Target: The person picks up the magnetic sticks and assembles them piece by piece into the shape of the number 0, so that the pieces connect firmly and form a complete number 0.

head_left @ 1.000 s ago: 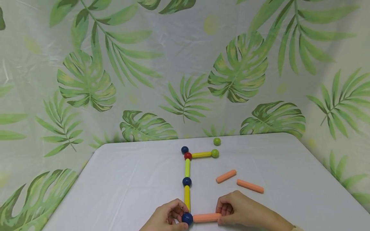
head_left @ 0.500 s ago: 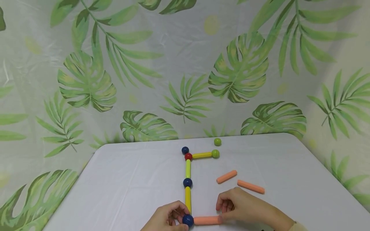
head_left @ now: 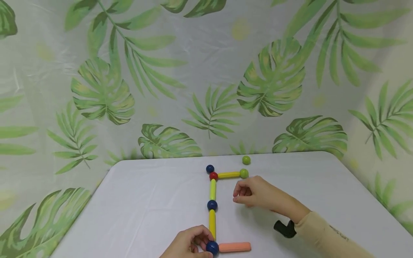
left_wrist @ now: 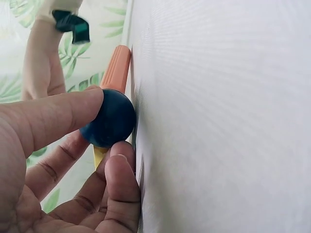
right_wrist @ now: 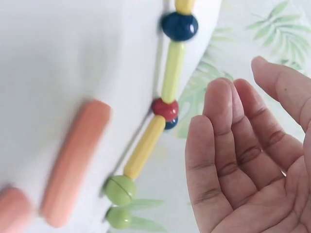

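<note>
At the front of the table my left hand [head_left: 190, 242] pinches a dark blue ball [head_left: 212, 248] between thumb and fingers. From that ball a salmon-orange stick [head_left: 235, 247] runs right and a yellow stick [head_left: 212, 224] runs away from me. The chain goes on through another blue ball [head_left: 212, 205], a lime stick [head_left: 213, 190], a red ball [head_left: 213, 176], a second yellow stick [head_left: 229, 175] and a green ball [head_left: 244, 173]. My right hand [head_left: 255, 193] hovers right of the chain, fingers loosely bent, holding nothing. Below it lies a loose orange stick [right_wrist: 75, 165], hidden in the head view.
Behind the red ball sits a blue ball [head_left: 210, 168]; a green ball [head_left: 246, 159] lies near the far edge. Part of another orange stick [right_wrist: 12, 211] shows in the right wrist view. A leaf-print curtain [head_left: 161, 89] hangs behind the white table [head_left: 145, 200].
My right hand has let go of the front orange stick and moved away from me, over the loose orange sticks. My left hand has stayed on the blue ball.
</note>
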The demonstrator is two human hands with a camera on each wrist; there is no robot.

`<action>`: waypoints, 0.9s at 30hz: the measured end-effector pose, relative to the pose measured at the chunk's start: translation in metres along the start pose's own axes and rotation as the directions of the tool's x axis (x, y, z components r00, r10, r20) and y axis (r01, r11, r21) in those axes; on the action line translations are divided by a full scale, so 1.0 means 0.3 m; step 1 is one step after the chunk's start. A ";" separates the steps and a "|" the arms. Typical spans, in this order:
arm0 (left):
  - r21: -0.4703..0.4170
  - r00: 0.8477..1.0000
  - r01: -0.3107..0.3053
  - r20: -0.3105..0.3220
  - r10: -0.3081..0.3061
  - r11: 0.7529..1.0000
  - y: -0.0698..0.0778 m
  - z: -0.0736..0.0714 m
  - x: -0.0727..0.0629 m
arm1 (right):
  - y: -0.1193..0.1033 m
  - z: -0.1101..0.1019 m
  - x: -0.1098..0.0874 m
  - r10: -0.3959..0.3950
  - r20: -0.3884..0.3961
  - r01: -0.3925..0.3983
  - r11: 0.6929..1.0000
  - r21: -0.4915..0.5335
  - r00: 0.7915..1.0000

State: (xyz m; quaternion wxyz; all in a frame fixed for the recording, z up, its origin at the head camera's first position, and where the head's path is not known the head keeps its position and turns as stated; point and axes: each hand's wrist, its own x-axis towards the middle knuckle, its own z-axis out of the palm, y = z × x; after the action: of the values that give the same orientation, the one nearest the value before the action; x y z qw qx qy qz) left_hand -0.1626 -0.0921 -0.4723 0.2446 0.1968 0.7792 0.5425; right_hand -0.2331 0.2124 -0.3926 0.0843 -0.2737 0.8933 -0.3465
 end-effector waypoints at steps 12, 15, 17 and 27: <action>-0.047 1.000 -0.003 0.012 0.003 0.999 -0.011 0.009 0.004 | 0.044 -0.014 0.284 0.047 -0.106 -0.060 0.991 -0.119 0.993; -0.048 1.000 0.000 0.013 0.001 0.999 -0.016 0.007 0.004 | 0.052 -0.011 0.347 0.091 -0.107 -0.106 0.985 -0.137 0.990; -0.048 1.000 0.002 0.009 -0.001 0.999 -0.018 0.005 0.002 | 0.056 -0.010 0.385 0.116 -0.101 -0.131 0.979 -0.155 0.988; -0.053 1.000 0.012 -0.001 -0.012 0.998 -0.019 -0.006 0.006 | 0.078 -0.001 0.494 0.196 -0.088 -0.208 0.965 -0.160 0.977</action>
State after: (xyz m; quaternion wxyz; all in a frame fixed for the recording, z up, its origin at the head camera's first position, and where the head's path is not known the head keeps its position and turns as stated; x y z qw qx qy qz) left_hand -0.1653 -0.0942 -0.4775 0.2526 0.1853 0.7657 0.5618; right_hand -0.3672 0.1456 -0.4021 0.0638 -0.1747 0.9451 -0.2688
